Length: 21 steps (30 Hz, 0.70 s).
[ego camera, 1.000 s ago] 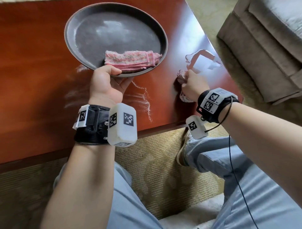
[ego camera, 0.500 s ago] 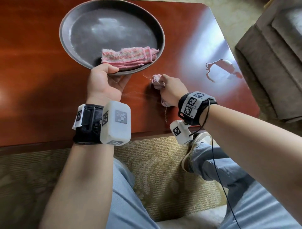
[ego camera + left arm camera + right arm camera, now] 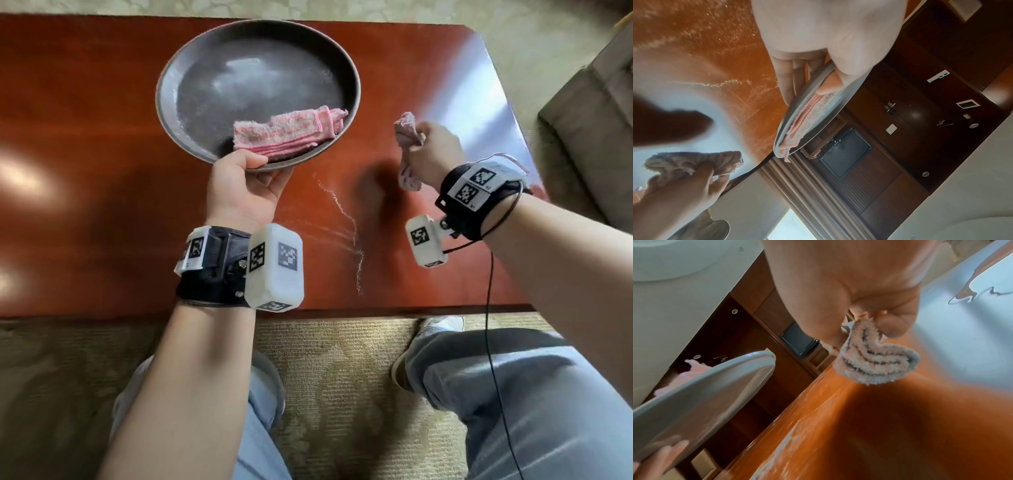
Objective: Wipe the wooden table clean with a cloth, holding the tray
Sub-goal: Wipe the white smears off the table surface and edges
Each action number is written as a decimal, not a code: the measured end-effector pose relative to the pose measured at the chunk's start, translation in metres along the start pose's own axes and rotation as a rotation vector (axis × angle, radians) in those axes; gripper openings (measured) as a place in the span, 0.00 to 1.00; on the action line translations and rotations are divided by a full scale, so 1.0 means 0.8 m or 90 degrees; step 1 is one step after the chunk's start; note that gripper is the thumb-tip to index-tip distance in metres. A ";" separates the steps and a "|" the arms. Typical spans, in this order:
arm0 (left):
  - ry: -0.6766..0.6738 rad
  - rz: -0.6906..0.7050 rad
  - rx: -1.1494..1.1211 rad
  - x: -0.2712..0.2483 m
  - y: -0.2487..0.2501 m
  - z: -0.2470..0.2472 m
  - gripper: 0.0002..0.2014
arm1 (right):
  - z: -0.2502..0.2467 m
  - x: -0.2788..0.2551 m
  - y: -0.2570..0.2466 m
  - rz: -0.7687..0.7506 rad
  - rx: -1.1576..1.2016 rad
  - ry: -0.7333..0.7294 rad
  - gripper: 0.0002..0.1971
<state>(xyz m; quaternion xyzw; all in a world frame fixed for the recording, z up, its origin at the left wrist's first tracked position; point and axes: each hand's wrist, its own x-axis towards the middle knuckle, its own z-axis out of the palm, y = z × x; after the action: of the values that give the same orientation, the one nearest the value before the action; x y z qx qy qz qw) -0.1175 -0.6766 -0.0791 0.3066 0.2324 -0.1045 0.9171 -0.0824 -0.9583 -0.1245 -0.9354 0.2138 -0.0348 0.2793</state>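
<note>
We've got the left hand (image 3: pixel 244 186) pinching the near rim of the tray (image 3: pixel 171 73), keeping it and its folded pink towel (image 3: pixel 287 132) above the table (image 3: pixel 85 144), while the right hand (image 3: pixel 433 150) clenches the cloth (image 3: pixel 406 130), bunched for the powdery streaks (image 3: pixel 346 219) near the front edge.

Your tray (image 3: pixel 171 85) sits over the table (image 3: pixel 85 137), a towel (image 3: pixel 287 132) in it, the cloth (image 3: pixel 406 132) off to its right.
</note>
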 end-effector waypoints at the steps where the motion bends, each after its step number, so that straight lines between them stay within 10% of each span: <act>1: 0.001 -0.001 0.001 0.004 -0.001 0.003 0.15 | 0.000 0.011 0.006 0.006 -0.025 -0.002 0.14; 10: 0.003 0.004 -0.001 0.031 0.002 0.013 0.18 | 0.013 0.055 0.022 0.030 -0.186 -0.072 0.03; 21: 0.014 0.027 0.003 0.049 0.037 -0.011 0.14 | 0.056 0.053 -0.001 0.024 -0.107 -0.140 0.18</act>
<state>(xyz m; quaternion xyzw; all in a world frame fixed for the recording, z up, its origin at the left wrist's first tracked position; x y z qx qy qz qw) -0.0768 -0.6500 -0.0891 0.3146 0.2360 -0.0823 0.9157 -0.0353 -0.9530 -0.1646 -0.9494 0.2016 0.0913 0.2226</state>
